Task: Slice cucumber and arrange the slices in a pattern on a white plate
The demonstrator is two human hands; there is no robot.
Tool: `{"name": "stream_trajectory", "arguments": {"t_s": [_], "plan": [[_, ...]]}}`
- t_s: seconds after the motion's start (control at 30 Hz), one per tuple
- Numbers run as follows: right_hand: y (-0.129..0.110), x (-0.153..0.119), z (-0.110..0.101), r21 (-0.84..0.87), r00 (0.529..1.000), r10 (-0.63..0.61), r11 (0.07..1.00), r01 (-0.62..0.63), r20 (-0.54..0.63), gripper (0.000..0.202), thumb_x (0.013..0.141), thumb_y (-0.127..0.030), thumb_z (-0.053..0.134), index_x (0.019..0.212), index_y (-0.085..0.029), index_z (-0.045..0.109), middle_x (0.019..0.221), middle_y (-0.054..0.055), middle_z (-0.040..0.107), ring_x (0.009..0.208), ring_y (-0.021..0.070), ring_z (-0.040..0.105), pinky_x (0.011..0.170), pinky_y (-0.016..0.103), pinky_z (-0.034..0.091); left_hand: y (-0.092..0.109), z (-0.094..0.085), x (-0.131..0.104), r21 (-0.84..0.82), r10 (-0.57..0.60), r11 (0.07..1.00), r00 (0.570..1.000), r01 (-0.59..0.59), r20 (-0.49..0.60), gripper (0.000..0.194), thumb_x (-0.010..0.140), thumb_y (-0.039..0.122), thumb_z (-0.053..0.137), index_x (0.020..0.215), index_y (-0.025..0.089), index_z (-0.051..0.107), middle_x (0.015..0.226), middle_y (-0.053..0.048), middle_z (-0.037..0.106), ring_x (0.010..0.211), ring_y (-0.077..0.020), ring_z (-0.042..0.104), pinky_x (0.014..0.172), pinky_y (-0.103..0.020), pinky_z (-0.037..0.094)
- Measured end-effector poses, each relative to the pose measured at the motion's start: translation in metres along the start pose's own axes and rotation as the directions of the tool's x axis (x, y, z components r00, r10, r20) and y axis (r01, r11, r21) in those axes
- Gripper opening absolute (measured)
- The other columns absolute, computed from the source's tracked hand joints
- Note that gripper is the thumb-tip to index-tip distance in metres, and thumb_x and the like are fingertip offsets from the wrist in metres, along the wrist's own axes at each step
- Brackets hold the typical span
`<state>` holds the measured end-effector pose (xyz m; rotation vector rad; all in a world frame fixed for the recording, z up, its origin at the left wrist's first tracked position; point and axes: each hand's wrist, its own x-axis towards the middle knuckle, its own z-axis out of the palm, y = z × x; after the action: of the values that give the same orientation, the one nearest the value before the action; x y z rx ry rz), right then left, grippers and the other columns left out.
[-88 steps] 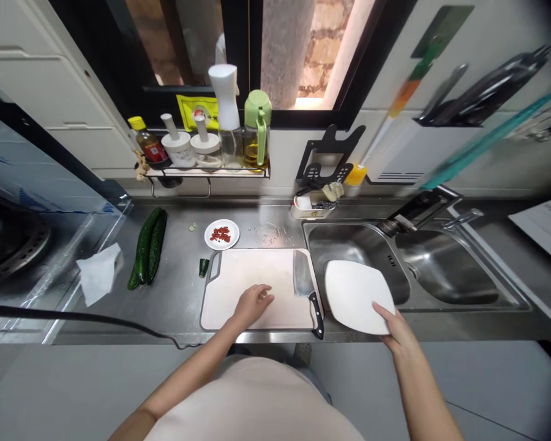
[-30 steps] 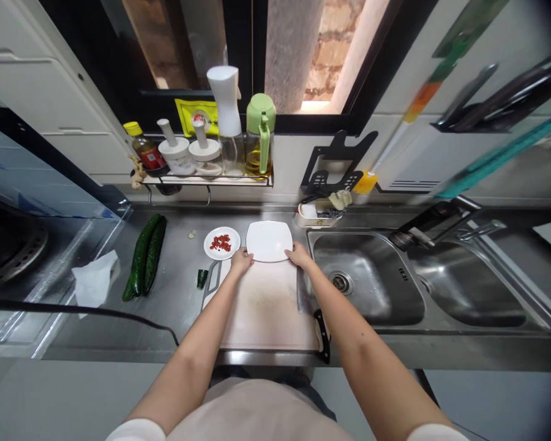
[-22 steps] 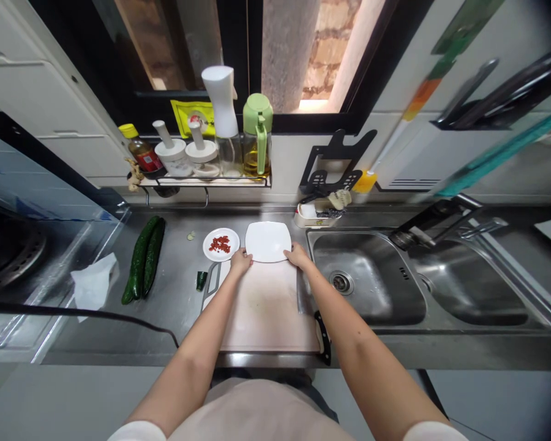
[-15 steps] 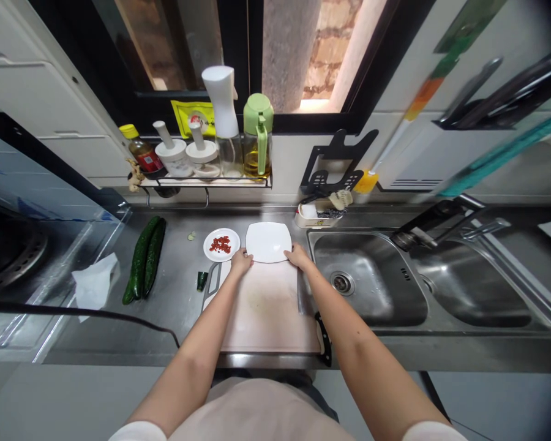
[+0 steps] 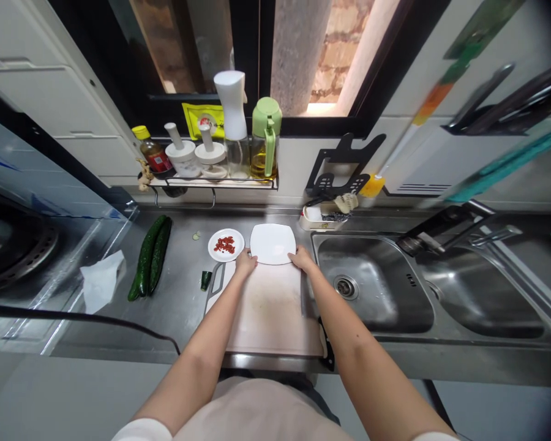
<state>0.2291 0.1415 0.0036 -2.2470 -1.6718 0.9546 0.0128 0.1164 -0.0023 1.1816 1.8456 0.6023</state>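
Note:
A white squarish plate (image 5: 272,243) lies at the far end of the cutting board (image 5: 270,312). My left hand (image 5: 246,262) grips its near left corner, thumb on the rim. At the near right corner, my right hand (image 5: 302,258) holds the rim the same way. Just left of the plate is a small round white dish (image 5: 212,247) with chopped red pieces (image 5: 224,244) in it. A short dark green cucumber end (image 5: 206,280) rests on the counter beside the board's handle. Along the board's right edge lies a knife (image 5: 326,346), partly hidden by my right forearm.
Two whole cucumbers (image 5: 150,257) and a crumpled white tissue (image 5: 101,280) lie to the left. A double sink (image 5: 376,285) is at the right. Behind, a rack (image 5: 220,182) holds bottles and jars. A black cable (image 5: 119,324) crosses the left counter.
The whole view has shifted slightly, so everything appears a little farther right. Both hands keep their hold on the plate, which stays in about the same place on the board.

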Motion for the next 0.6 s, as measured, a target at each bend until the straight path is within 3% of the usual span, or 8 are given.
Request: {"name": "stream_trajectory", "arguments": {"t_s": [0.33, 0.6], "plan": [[-0.002, 0.002, 0.000, 0.041, 0.996, 0.066, 0.997, -0.068, 0.053, 0.039, 0.079, -0.026, 0.060, 0.113, -0.007, 0.057, 0.069, 0.006, 0.068, 0.051, 0.0133, 0.059, 0.050, 0.021, 0.045, 0.006, -0.002, -0.001, 0.113, 0.021, 0.993, 0.998, -0.015, -0.051, 0.033, 0.075, 0.015, 0.060, 0.108, 0.015, 0.058, 0.064, -0.002, 0.066, 0.072, -0.0180, 0.065, 0.073, -0.025, 0.046], [-0.007, 0.012, 0.002, 0.028, 0.984, 0.145, 0.988, -0.149, 0.103, 0.026, 0.077, -0.025, 0.063, 0.095, -0.007, 0.065, 0.053, 0.005, 0.063, 0.044, 0.0155, 0.058, 0.045, 0.023, 0.047, 0.006, 0.000, 0.001, 0.170, 0.018, 0.985, 0.997, -0.005, -0.071, 0.034, 0.074, 0.017, 0.061, 0.109, 0.016, 0.057, 0.075, -0.006, 0.070, 0.084, -0.0211, 0.066, 0.078, -0.027, 0.045]]}}
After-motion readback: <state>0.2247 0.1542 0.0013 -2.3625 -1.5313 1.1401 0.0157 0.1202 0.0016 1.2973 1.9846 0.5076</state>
